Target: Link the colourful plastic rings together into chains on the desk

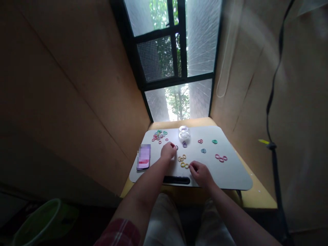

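My left hand (168, 150) is closed in a pinch on a small dark hair tie (176, 147) above the white lap table (159, 174). My right hand (201, 173) is also pinched, its fingertips at the edge of a yellow hair tie (187, 166). Between the hands lies a loose group of yellow and orange hair ties (180, 159). A purple group (185, 144) sits in front of a clear plastic container (184, 134). Further right are small groups of red (200, 141), green (214, 141), blue (203, 150) and pink hair ties (221, 158).
A mixed pile of coloured hair ties (159, 135) lies at the back left. Below it rests a phone (144, 157) with its screen lit. A black slot (176, 180) runs along the near edge. Behind stands a window (179, 99); a green bin (46, 222) is at lower left.
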A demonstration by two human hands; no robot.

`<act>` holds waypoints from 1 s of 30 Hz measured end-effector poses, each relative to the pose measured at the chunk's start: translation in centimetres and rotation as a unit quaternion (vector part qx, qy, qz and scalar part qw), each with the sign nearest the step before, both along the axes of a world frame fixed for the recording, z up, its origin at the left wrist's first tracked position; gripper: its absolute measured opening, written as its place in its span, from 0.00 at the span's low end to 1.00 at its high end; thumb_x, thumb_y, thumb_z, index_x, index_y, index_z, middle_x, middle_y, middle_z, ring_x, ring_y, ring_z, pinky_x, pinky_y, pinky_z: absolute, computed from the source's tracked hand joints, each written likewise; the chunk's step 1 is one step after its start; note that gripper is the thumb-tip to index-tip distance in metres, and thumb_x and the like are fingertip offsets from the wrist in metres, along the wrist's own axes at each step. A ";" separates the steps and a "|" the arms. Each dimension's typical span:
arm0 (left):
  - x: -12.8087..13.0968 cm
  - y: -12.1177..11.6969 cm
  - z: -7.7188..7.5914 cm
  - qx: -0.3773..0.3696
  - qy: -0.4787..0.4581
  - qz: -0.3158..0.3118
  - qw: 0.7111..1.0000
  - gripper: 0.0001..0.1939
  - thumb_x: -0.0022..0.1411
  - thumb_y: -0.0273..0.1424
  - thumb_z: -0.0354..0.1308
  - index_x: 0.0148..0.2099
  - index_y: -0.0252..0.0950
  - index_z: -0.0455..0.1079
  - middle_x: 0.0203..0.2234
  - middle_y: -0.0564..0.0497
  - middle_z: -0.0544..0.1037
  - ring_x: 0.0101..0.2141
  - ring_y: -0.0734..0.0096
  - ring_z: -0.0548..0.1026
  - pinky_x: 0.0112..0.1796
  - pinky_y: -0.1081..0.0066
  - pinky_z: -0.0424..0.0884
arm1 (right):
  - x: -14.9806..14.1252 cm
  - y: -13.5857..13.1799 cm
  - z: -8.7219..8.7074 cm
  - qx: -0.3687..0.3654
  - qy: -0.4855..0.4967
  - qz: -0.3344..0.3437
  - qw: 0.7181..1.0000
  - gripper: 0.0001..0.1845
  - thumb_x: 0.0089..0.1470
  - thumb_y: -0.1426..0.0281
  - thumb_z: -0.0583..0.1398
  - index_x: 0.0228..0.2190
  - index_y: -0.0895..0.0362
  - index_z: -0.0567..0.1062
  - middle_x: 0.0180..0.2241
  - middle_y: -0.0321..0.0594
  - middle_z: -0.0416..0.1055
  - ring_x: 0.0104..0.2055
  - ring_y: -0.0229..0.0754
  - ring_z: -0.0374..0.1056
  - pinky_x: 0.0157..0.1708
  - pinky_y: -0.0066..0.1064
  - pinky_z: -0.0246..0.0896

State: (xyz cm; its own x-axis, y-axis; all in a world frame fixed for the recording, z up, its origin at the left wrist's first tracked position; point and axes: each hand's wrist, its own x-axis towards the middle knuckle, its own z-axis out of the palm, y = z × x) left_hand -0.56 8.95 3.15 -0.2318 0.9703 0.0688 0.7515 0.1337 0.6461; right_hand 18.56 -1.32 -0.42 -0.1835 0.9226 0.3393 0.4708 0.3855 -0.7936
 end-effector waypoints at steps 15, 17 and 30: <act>-7.0 1.4 1.4 -0.020 0.200 -0.026 0.979 0.13 0.62 0.26 0.55 0.49 0.33 0.73 0.51 0.37 0.74 0.52 0.58 0.70 0.54 0.67 0.60 | -0.1 0.2 0.4 -0.009 -0.001 0.000 1.000 0.14 0.56 0.63 0.54 0.23 0.55 0.72 0.21 0.35 0.70 0.24 0.38 0.63 0.28 0.28 0.56; -6.8 1.4 1.6 -0.031 0.209 -0.041 0.977 0.10 0.63 0.26 0.54 0.44 0.34 0.75 0.48 0.37 0.76 0.51 0.57 0.71 0.53 0.65 0.62 | -0.1 0.1 0.5 -0.007 0.002 -0.003 1.000 0.14 0.56 0.64 0.54 0.23 0.55 0.72 0.21 0.35 0.70 0.24 0.38 0.63 0.28 0.28 0.56; -4.1 -3.9 1.6 0.031 0.071 -0.095 0.993 0.08 0.64 0.30 0.52 0.39 0.34 0.72 0.38 0.41 0.78 0.41 0.62 0.75 0.45 0.67 0.67 | -0.5 0.1 0.5 -0.001 -0.010 -0.025 1.000 0.14 0.56 0.64 0.54 0.23 0.56 0.71 0.21 0.34 0.68 0.24 0.37 0.63 0.27 0.27 0.55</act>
State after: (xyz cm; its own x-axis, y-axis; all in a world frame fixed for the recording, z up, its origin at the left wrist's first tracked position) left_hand -4.61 5.03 4.70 -0.0297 0.9885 0.1481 0.8436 -0.0547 0.5342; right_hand 18.10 -1.17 0.05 -0.1433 0.9312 0.3351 0.5055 0.3599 -0.7841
